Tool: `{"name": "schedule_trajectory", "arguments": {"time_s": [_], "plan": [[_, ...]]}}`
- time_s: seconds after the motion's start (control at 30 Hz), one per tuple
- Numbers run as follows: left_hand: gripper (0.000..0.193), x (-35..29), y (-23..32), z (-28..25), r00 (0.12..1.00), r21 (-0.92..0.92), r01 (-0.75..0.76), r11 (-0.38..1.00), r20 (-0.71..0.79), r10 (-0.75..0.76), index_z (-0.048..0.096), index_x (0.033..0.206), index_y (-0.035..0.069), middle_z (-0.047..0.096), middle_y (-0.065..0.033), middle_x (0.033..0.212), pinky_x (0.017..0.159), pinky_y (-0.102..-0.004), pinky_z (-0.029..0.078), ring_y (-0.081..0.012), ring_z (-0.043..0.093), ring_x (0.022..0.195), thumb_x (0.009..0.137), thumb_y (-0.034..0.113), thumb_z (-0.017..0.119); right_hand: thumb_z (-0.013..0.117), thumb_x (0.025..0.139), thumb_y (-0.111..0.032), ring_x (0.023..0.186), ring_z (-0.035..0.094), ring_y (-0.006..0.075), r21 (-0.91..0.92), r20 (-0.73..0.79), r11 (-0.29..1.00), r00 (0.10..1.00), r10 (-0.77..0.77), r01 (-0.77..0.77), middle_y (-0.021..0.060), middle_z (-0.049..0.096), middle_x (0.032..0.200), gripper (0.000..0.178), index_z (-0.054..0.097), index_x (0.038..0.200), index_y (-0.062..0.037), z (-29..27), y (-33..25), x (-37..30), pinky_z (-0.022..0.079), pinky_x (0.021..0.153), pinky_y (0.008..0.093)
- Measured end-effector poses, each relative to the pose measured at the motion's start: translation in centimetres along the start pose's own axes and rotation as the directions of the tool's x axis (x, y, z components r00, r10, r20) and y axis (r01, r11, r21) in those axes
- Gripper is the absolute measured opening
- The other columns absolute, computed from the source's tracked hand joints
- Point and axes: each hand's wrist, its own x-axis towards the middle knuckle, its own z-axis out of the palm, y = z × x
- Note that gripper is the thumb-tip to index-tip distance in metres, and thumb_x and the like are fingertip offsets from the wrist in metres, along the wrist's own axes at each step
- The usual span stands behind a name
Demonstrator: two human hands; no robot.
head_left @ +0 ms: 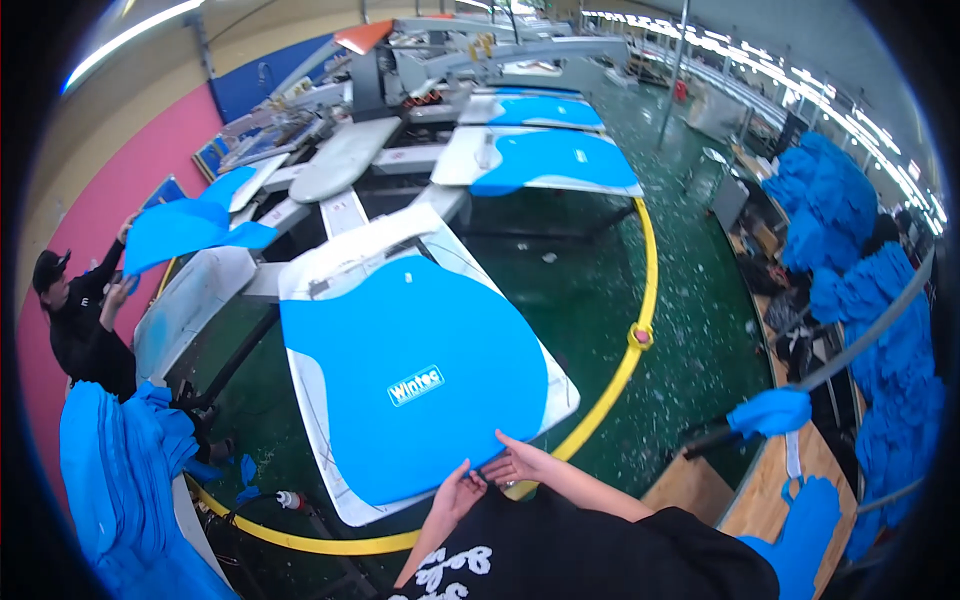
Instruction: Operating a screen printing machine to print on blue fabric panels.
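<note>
A blue fabric panel (430,350) with a white printed label lies flat over a white platen (350,508) of a large machine, right in front of me. My left hand (458,494) is at the panel's near edge, thumb tip against the rim and fingers loosely apart. Close beside it, my right hand (520,464) has its thumb raised and its fingers stretched toward the left hand. The fingertips of both hands nearly meet just outside the platen's front edge. Neither hand visibly holds anything.
A yellow rail (610,395) curves around the machine. Other platens carry blue panels (555,160). Stacked blue fabric (115,470) stands at left, with more piles (885,340) at right. On the left a co-worker (85,320) lifts a blue piece (180,235). A wooden board (800,480) is lower right.
</note>
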Motion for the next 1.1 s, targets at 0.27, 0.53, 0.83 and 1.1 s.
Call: {"name": "schedule_trajectory", "arguments": {"time_s": [0.27,0.53,0.83,1.1], "plan": [[0.043,0.0,3.6,2.2,0.957,0.353,-0.270,0.896,-0.001,0.289,0.044,0.103,0.006,0.050,-0.0103,0.093,0.075,-0.0370,0.042,-0.0217,0.048,0.085,0.074,0.030,0.064,0.037,0.087,-0.035,0.120,0.029,0.0313,0.591,-0.458,0.502,0.775,-0.435,0.631,0.0136,0.030,0.133,0.051,0.029,0.127,-0.0030,1.0,-11.1,3.2,0.022,0.099,0.0492],[0.062,0.4,12.1,4.8,0.718,-0.347,-0.560,0.752,0.250,0.650,0.027,0.128,0.006,0.026,-0.0128,0.135,0.099,-0.0494,0.022,-0.0305,0.028,0.120,0.081,0.038,0.051,0.037,0.088,-0.033,0.113,0.040,0.0318,0.698,-0.110,0.426,0.675,-0.730,0.575,0.0162,0.041,0.124,0.045,0.037,0.122,-0.0021,7.4,-11.2,-3.3,0.028,0.096,0.0476],[0.059,-8.0,5.6,18.3,0.353,-0.193,-0.513,0.836,0.841,0.410,0.034,0.124,0.007,0.031,-0.0136,0.131,0.100,-0.0507,0.017,-0.0324,0.028,0.120,0.081,0.047,0.044,0.052,0.079,-0.041,0.103,0.048,0.0322,0.829,-0.044,-0.016,0.037,-0.998,0.559,0.0163,0.055,0.106,0.040,0.055,0.095,-0.0043,7.0,-4.7,-18.5,0.032,0.092,0.0484],[0.044,-5.8,-3.2,25.4,0.333,0.105,-0.515,0.851,0.939,0.087,0.045,0.114,0.003,0.043,-0.0152,0.118,0.092,-0.0457,0.025,-0.0309,0.039,0.108,0.084,0.036,0.044,0.047,0.079,-0.034,0.100,0.049,0.0330,-0.051,-0.017,-0.799,-0.800,-0.599,0.599,0.0223,0.052,0.106,0.044,0.052,0.100,0.0047,7.9,16.3,-34.4,0.037,0.088,0.0447]]}}
